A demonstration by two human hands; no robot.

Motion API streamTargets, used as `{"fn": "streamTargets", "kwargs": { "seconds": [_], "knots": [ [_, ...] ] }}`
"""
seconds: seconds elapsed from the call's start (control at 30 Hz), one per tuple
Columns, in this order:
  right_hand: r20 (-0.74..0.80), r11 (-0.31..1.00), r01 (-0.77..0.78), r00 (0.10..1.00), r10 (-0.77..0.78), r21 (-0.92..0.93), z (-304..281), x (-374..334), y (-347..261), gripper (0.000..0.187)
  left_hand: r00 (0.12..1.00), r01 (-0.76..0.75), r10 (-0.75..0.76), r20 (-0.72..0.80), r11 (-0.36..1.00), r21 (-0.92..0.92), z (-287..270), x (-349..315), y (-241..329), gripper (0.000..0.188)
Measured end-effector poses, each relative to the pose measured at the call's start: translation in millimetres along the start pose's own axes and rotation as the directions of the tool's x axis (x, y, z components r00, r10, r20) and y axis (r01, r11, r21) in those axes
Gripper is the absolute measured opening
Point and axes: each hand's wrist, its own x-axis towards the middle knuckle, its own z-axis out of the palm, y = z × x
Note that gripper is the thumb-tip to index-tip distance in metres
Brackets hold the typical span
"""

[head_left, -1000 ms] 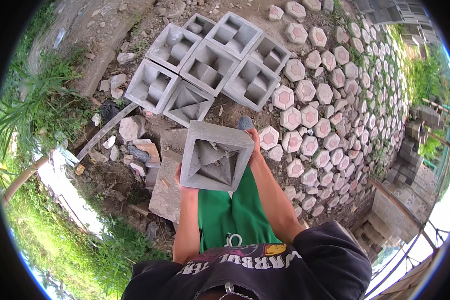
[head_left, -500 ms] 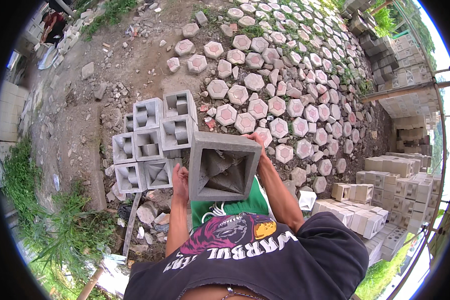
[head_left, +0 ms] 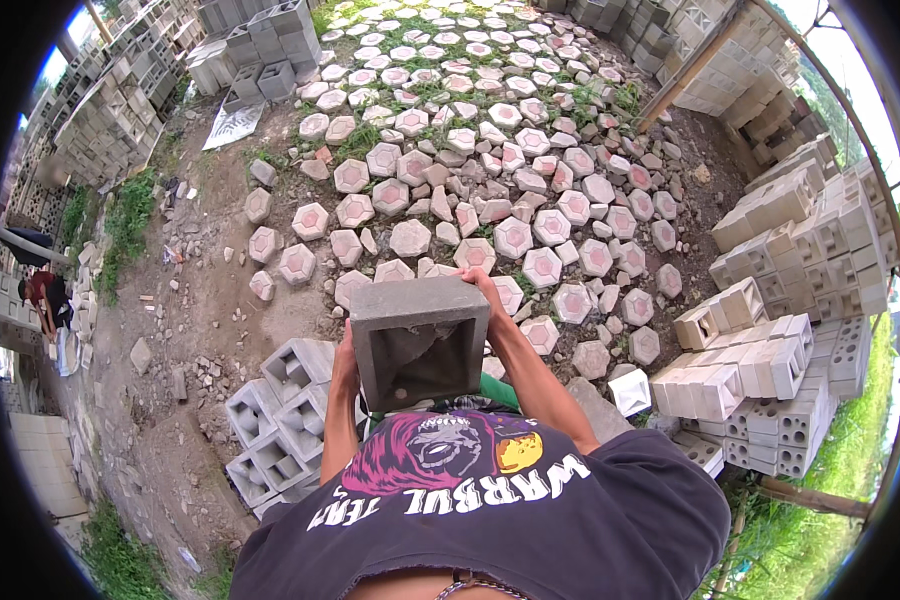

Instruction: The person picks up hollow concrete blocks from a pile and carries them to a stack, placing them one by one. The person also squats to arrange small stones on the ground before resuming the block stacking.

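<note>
A grey concrete breeze block [head_left: 420,300], square with a deep slanted hollow, is held up before my body, its open face tilted toward me. My right hand [head_left: 478,285] grips its far right corner. Against its left side presses my left hand [head_left: 346,352], its fingers partly hidden by the block. To the lower left stands a cluster of similar pale grey blocks [head_left: 295,368] with open hollows, partly covered by my left forearm.
Hexagonal pavers [head_left: 512,238] and broken pieces cover the ground ahead. Pale block stacks [head_left: 730,365] line the right side, near a small white block [head_left: 629,392]. More grey blocks [head_left: 270,45] stand far left. A person [head_left: 45,300] bends down at the left edge.
My left hand has come from beside the block onto its left side. The view has swung, putting the block cluster lower and showing more of the far yard.
</note>
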Motion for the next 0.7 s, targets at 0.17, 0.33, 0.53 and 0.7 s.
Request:
{"fn": "streamTargets", "kwargs": {
  "seconds": [0.17, 0.33, 0.53, 0.7],
  "knots": [
    [-0.192, 0.994, 0.096, 0.978, -0.084, 0.056, -26.1, 26.7, -38.4, 0.032, 0.991, -0.076, 0.052, 0.121, 0.977, 0.201, 19.3, 104.3, 15.9, 0.054],
    [-0.352, 0.974, 0.227, 0.913, -0.204, 0.024, -43.7, 70.8, -79.9, 0.032, 0.959, -0.077, -0.003, 0.283, 0.959, 0.273, 70.4, 195.5, 65.8, 0.054],
    [-0.412, 0.943, 0.327, 0.868, -0.278, 0.054, -55.4, 160.1, -147.5, 0.029, 0.889, -0.111, -0.054, 0.456, 0.939, 0.327, 131.7, 318.2, 133.2, 0.054],
    [-0.526, 0.911, 0.41, 0.767, -0.367, -0.037, -72.8, 219.8, -176.0, 0.033, 0.854, -0.078, -0.126, 0.504, 0.928, 0.364, 156.8, 393.1, 172.9, 0.055]
  ]
}}
